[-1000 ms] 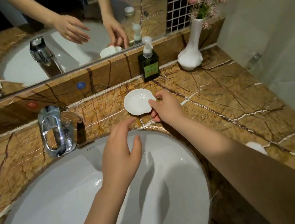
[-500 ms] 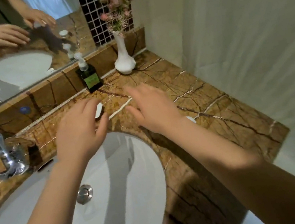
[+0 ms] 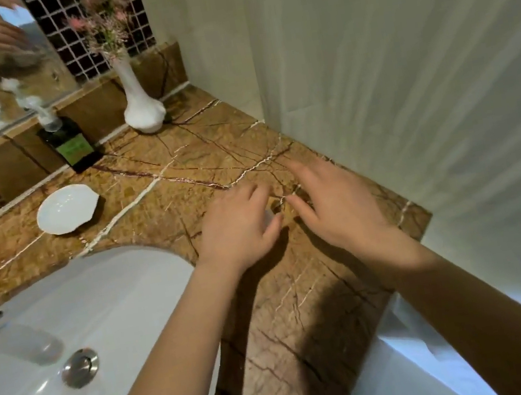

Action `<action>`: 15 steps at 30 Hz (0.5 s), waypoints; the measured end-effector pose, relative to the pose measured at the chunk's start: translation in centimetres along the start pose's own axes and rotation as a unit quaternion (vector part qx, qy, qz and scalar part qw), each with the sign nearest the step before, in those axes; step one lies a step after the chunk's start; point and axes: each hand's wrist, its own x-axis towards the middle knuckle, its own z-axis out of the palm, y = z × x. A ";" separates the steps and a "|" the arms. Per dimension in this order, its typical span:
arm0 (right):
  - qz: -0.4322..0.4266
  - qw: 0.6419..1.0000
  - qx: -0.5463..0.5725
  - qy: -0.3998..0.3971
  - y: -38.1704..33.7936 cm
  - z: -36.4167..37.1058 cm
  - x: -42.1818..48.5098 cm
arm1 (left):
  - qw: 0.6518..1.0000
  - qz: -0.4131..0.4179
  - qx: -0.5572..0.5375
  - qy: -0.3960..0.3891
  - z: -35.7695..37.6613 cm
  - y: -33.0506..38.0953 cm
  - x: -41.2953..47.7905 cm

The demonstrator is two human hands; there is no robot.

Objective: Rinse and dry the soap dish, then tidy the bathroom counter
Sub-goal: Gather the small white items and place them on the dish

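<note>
Soap dish (image 3: 68,209), white and shell-shaped, lies on the brown marble desk (image 3: 176,163) at the far left, just behind the sink (image 3: 64,319) and well apart from both hands. Left hand (image 3: 240,227) and right hand (image 3: 335,203) hover side by side over the desk's right end, fingers loosely spread and gripping nothing; a small pale thing (image 3: 269,217) shows half hidden under the left fingertips, contact unclear. Farther back stand a dark pump bottle (image 3: 68,144), its green label too blurred to read, and a white vase (image 3: 142,110) of pink flowers, with a pale curtain (image 3: 403,67) at right.
</note>
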 end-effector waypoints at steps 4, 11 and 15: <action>0.008 1.000 0.012 -0.003 1.0 0.7 -0.7 | 0.999 0.004 0.013 -0.049 1.5 0.0 0.4; 0.022 0.999 0.034 -0.011 0.7 1.3 -0.7 | 0.999 -0.008 -0.029 -0.044 2.4 -0.2 0.3; 0.021 0.999 0.043 -0.008 -0.2 1.9 -0.7 | 0.997 -0.016 -0.070 -0.028 2.0 -0.8 0.0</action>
